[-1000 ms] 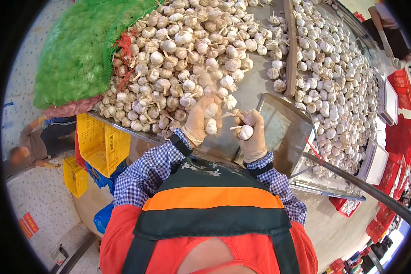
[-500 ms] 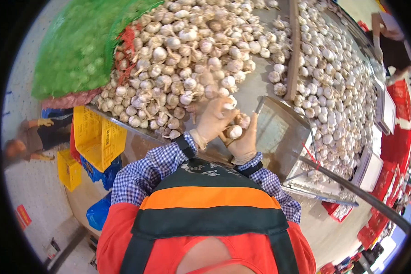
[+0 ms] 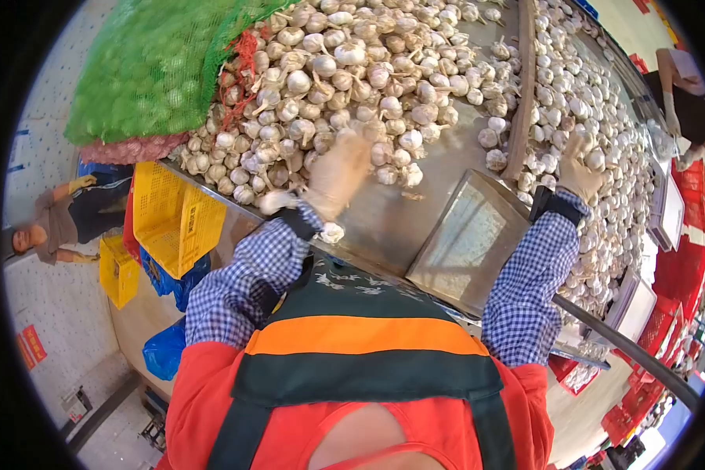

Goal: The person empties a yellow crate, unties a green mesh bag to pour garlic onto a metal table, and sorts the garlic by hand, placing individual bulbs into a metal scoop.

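My left hand (image 3: 338,176), in a pale glove, reaches into the near side of the large heap of garlic bulbs (image 3: 313,86); its fingers are smeared by motion among the bulbs. A loose garlic bulb (image 3: 331,233) lies by my left wrist at the table's front edge. Out to the right, my gloved right hand (image 3: 580,176) is over a second spread of garlic (image 3: 552,102), beyond a wooden divider. Its fingers are bent around a garlic bulb (image 3: 595,160), with more bulbs close by on every side.
A metal scoop-like tray (image 3: 466,243) stands between my arms, beside the wooden divider (image 3: 522,94). A green net sack (image 3: 145,70) lies at the far left. Yellow crates (image 3: 200,239) sit below the table edge. Other people (image 3: 51,223) are at left and upper right.
My hands, together over the table with garlic bulbs before, have parted. The left has moved left to the near heap; the right has swung right, across the divider, to the other spread.
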Demonstrator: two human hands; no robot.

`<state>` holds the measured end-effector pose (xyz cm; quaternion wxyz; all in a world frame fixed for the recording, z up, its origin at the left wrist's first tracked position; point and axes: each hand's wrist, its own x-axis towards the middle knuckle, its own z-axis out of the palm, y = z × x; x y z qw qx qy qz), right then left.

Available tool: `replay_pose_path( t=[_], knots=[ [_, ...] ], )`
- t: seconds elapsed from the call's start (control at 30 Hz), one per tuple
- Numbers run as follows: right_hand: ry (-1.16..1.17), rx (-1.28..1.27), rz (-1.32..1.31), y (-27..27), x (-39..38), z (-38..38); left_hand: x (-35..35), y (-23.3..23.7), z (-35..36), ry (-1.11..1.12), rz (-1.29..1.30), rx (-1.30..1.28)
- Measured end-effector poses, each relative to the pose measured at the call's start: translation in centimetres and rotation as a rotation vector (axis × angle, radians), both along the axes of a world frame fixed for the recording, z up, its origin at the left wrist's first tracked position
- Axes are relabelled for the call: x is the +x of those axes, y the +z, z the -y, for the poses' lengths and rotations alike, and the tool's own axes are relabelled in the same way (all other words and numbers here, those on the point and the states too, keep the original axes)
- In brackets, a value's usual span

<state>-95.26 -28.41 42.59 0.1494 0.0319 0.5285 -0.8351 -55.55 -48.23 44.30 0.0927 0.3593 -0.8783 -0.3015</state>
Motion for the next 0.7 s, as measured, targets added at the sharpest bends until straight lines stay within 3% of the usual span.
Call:
replay_pose_path(
  t=[0.03, 0.1, 0.13, 0.17, 0.2, 0.23, 0.3, 0.4, 0.43, 0.5, 0.57, 0.67, 0.7],
  knots=[
    [0.045, -0.422, 0.242, 0.6, -0.2, 0.8, 1.1, -1.1, 0.7, -0.008, 0.104, -0.067],
    [0.448, -0.373, 0.024, -5.7, 2.2, 2.4, 2.0, -2.8, 0.8, -0.035, 0.197, -0.137],
    [0.518, 0.033, -0.133, -4.1, 6.1, 5.6, 2.3, -3.3, 0.6, -0.061, 0.298, -0.208],
    [0.548, 0.362, -0.078, -1.6, 14.3, 7.3, 2.4, -3.7, 0.5, -0.058, 0.302, -0.205],
    [0.928, 0.561, -0.194, 0.1, 18.6, 8.8, 2.3, -4.0, 0.6, -0.045, 0.335, -0.204],
    [0.848, 0.582, -1.151, -6.9, 21.8, 8.8, 2.1, -4.1, 0.7, -0.035, 0.369, -0.202],
    [1.145, 1.133, -1.190, -5.0, 27.7, 9.9, 2.4, -2.9, 0.7, -0.011, 0.376, -0.079],
    [1.154, 1.329, -1.282, -7.1, 29.3, 9.3, 4.3, -2.3, 1.0, -0.032, -0.005, 0.078],
    [1.160, 1.322, -1.286, -7.1, 29.4, 9.0, 4.8, -2.1, 0.9, -0.025, -0.001, 0.076],
    [1.200, 1.253, -1.128, -6.6, 28.9, 7.8, 5.7, -1.2, 0.7, 0.064, -0.300, 0.999],
    [1.193, 1.263, -1.132, -6.8, 28.7, 6.7, 6.5, -1.1, 0.2, 0.078, -0.374, 1.123],
    [1.231, 0.771, -0.130, -6.4, 27.3, 5.5, 6.6, -0.3, -0.7, 0.228, -0.647, 1.278],
    [1.234, 0.773, -0.133, -5.6, 26.7, 5.7, 6.9, -0.5, -0.5, 0.230, -0.650, 1.279]
  ],
)
